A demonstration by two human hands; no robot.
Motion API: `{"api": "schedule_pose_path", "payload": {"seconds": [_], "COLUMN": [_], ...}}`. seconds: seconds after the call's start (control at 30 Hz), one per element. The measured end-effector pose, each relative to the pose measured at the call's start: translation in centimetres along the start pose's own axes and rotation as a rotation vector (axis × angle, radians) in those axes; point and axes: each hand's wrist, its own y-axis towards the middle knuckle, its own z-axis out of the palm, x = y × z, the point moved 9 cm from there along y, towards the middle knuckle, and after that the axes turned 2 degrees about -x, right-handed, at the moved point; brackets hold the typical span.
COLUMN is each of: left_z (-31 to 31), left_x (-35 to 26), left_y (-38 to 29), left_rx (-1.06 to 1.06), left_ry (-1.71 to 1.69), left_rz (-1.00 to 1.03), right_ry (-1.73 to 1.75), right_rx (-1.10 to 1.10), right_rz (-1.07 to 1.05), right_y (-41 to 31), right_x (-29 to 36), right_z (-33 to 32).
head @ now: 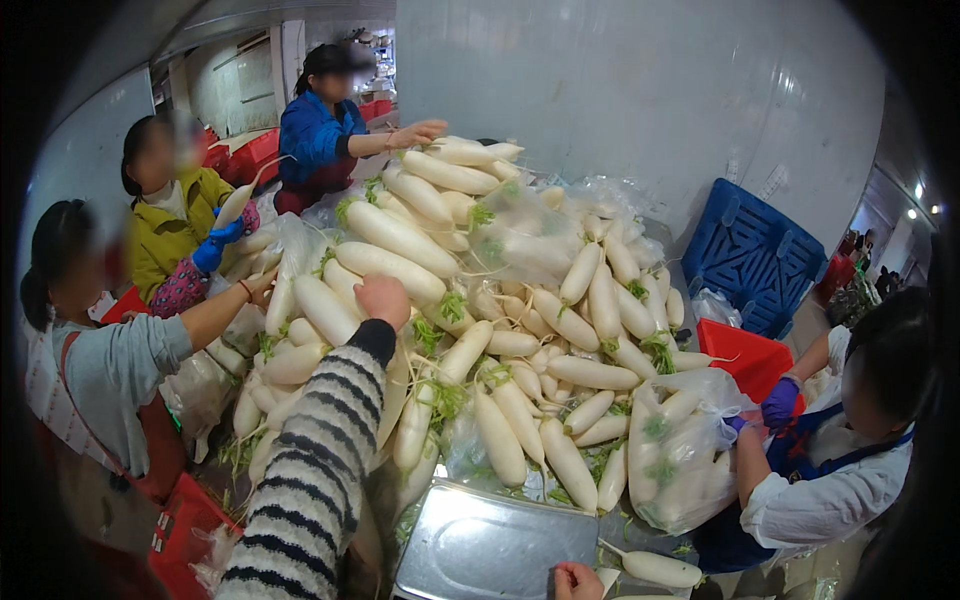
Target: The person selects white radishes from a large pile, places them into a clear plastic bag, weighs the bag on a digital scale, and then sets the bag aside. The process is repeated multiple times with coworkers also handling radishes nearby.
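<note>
My left hand (383, 301), at the end of a striped knit sleeve, reaches into the big heap and rests on a white daikon radish (390, 271); whether its fingers grip the root cannot be told. Low in the view, my right hand (578, 581) is partly cut off by the picture's rim, at the near edge of a metal scale platform (499, 544). Its fingers look curled, and what they may hold is hidden. A single daikon (661, 569) lies to the right of this hand. Many daikons with green leaf stubs cover the table beyond the scale.
Co-workers stand on the left, at the far side and on the right, where one handles a clear plastic bag of daikons (679, 465). Red crates (180, 536) stand at lower left, and another red crate (739, 352) at right. A blue plastic pallet (750, 255) leans by the wall.
</note>
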Motion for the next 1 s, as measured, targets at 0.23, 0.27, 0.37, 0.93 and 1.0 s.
{"api": "schedule_pose_path", "payload": {"seconds": [0.23, 0.27, 0.37, 0.93, 1.0], "left_z": [-0.8, 0.6, 5.8, -23.3, -20.4], "left_x": [2.9, 3.8, 10.0, -2.7, -4.6], "left_y": [1.5, 2.9, 7.1, -4.3, -8.1], "left_rx": [0.113, 0.152, 0.102, 0.555, 0.726], "left_ry": [-0.417, -0.502, -0.765, -2.396, -2.393], "left_rz": [-0.037, -0.014, 0.173, 0.555, 0.498], "right_ry": [-0.007, -0.011, 0.013, 0.292, 0.393], "right_rx": [0.006, 0.004, 0.032, -0.058, -0.155], "right_rz": [0.021, 0.008, -0.054, -0.141, -0.26], "right_y": [-1.3, -1.5, -1.3, 5.3, 8.2], "right_x": [-0.1, -0.4, 0.4, 8.3, 12.0], "right_z": [-0.4, -0.4, 0.5, -0.7, -2.8]}}
